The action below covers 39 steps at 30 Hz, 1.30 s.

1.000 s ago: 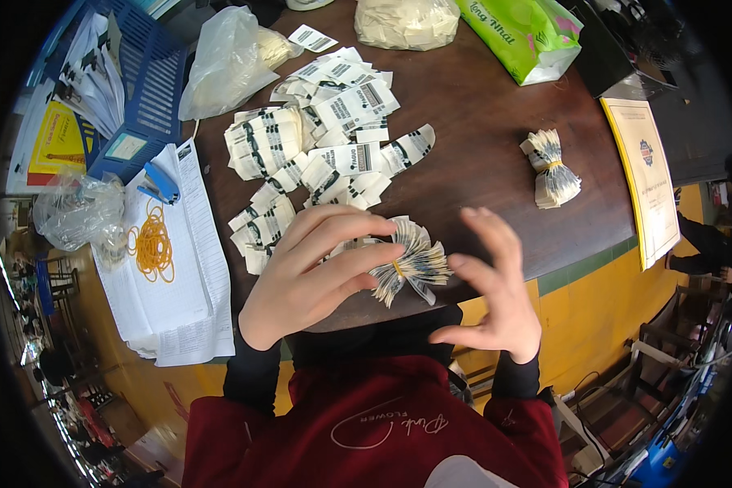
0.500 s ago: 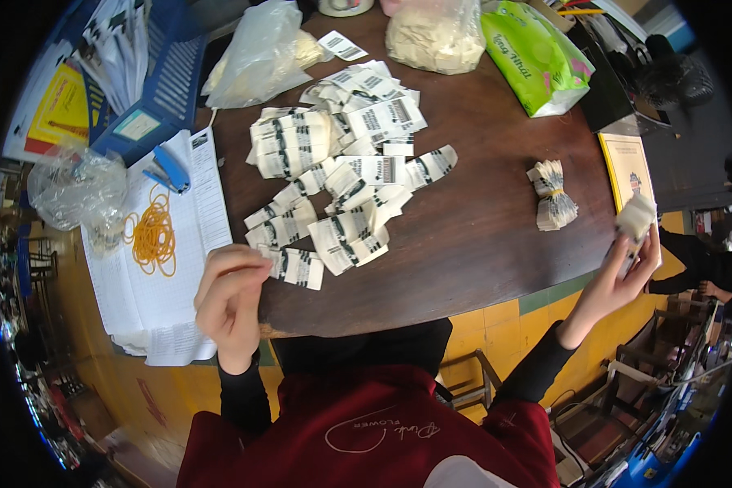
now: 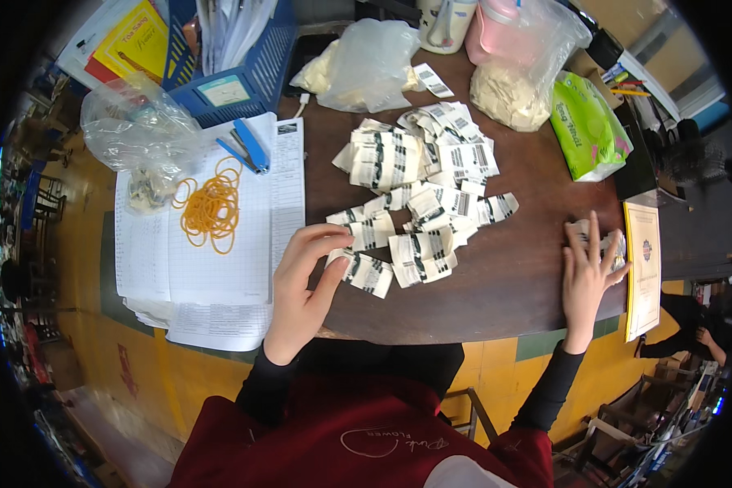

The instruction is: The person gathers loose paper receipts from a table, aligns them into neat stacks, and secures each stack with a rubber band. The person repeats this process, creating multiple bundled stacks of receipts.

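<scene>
Printed white fabric labels (image 3: 386, 159) lie in loose stacks and folded strips across the middle of the dark wooden table. At the near left edge of this pile is my left hand (image 3: 305, 281), thumb and fingers apart. Its fingertips reach the edges of a short label strip (image 3: 368, 275) and the one above it; no grip shows. Over at the right, my right hand (image 3: 586, 281) lies with spread fingers on bundled labels (image 3: 618, 250), which it partly covers. How many bundles are under it is hidden.
Orange rubber bands (image 3: 211, 213) and a blue stapler (image 3: 250, 148) lie on papers (image 3: 220, 276) at the left. Behind stand a blue file basket (image 3: 248, 93), plastic bags (image 3: 370, 69) and a green tissue pack (image 3: 590, 130). A yellow-edged booklet (image 3: 644, 260) lies by the right edge.
My right hand has come down from the table's right edge and let go of its label bundle near the other one. My left hand has opened beside the strips. The view has shifted left.
</scene>
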Motion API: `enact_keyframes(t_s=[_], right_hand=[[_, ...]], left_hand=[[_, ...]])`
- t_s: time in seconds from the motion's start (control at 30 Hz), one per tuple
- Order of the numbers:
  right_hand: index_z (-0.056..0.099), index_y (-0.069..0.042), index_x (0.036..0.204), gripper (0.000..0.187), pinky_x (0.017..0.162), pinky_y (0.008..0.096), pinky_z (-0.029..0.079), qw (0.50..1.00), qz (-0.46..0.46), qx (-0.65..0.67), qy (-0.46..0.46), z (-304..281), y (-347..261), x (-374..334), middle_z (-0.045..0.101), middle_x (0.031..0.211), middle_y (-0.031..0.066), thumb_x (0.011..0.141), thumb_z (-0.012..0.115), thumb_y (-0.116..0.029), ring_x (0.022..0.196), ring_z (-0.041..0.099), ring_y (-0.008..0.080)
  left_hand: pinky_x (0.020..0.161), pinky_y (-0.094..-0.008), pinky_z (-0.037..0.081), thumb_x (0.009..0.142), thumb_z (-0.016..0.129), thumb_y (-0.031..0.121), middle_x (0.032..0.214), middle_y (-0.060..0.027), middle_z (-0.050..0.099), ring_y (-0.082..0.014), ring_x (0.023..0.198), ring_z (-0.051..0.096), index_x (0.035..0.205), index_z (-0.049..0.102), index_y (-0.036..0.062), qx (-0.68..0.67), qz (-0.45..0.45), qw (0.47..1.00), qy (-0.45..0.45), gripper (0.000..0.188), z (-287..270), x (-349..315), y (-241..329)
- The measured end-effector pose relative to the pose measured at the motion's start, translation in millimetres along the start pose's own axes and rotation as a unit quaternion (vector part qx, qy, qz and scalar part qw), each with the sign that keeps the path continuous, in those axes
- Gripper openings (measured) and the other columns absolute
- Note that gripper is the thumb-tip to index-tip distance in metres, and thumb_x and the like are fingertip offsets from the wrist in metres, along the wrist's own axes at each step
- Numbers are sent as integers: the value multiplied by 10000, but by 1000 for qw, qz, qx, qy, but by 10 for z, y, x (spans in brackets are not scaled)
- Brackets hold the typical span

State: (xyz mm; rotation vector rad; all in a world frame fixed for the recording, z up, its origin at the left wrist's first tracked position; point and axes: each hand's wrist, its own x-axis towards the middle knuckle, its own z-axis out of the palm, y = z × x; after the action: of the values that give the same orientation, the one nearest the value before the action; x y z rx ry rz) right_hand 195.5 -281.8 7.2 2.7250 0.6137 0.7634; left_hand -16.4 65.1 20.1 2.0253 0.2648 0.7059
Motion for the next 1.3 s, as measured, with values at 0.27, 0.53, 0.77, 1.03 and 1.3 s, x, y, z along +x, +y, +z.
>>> enact_keyframes(t_s=[0.27,0.53,0.77,1.03,1.3], right_hand=[[654,-127,1221,313,1130,553,229,961,-26,274,-2,-402,-121,457,465,1448,101,910,634,-154,1383,359,348],[541,-5,1304,527,1036,416,408,803,-276,527,-33,-795,-1842,1254,584,1285,175,820,723,-108,1234,506,371],[611,2,1171,543,819,397,446,817,-309,485,-41,-802,-2185,1279,536,935,125,670,814,-51,907,520,321],[585,-15,1156,380,903,423,451,834,-344,426,-56,-875,-2241,1150,539,1055,125,811,714,-111,1030,531,317],[637,19,1063,258,827,323,445,784,-217,580,-51,-1098,-2070,1260,572,1001,99,818,695,-36,915,568,252]], left_hand=[[835,-330,493,896,615,-6,1117,-108,618,-262,1032,607,1085,652,27,-36,-6,999,-14,195,-28,-25,-68],[849,-365,475,872,626,-25,1080,-90,626,-278,1012,591,1071,659,45,-29,49,998,-7,214,-60,-103,-73],[859,-382,462,877,621,-17,1069,-86,622,-286,989,585,1067,645,45,-56,64,996,11,202,-79,-116,-128],[833,-364,483,873,626,-20,1063,-93,632,-277,1000,588,1059,657,33,-47,76,996,-10,196,-92,-102,-143],[848,-385,475,879,620,-18,1059,-93,624,-293,983,591,1083,645,43,-68,69,995,-2,214,-87,-119,-159]])
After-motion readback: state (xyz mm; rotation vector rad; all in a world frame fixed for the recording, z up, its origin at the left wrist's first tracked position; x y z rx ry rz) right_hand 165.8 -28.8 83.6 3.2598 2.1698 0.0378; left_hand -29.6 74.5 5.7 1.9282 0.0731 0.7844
